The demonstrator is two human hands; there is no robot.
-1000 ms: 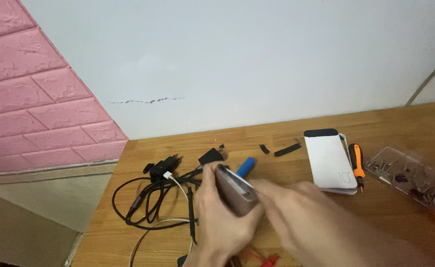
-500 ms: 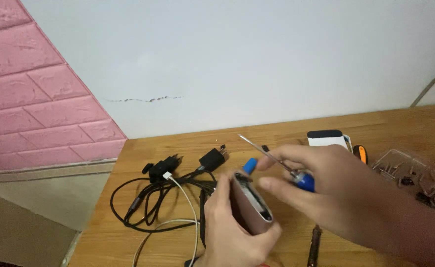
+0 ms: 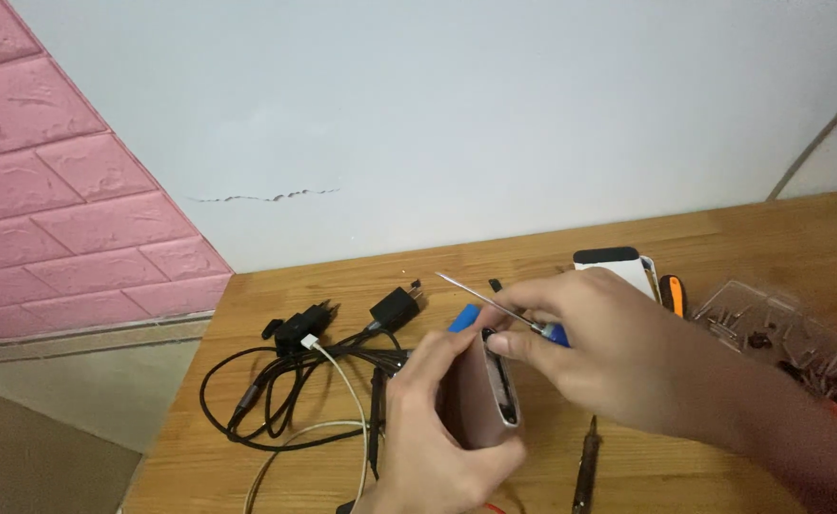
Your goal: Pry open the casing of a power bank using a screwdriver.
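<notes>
A slim, brownish power bank point(image 3: 480, 400) stands on edge just above a wooden table point(image 3: 723, 238), clamped in the left hand point(image 3: 438, 438) so its open end faces up where the head camera can see into it. The right hand point(image 3: 609, 352) pinches a thin blue-handled screwdriver point(image 3: 495, 306) (its metal tip slanting up and left) just above that end. Black and white cables point(image 3: 295, 400) tangle to the left; a white device point(image 3: 618, 266) and a clear bit case point(image 3: 771, 324) lie to the right.

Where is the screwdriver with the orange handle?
In the head view, the orange-handled screwdriver lies on the wooden table toward the right, just behind the right hand, between the white power bank and the clear plastic case.
</notes>
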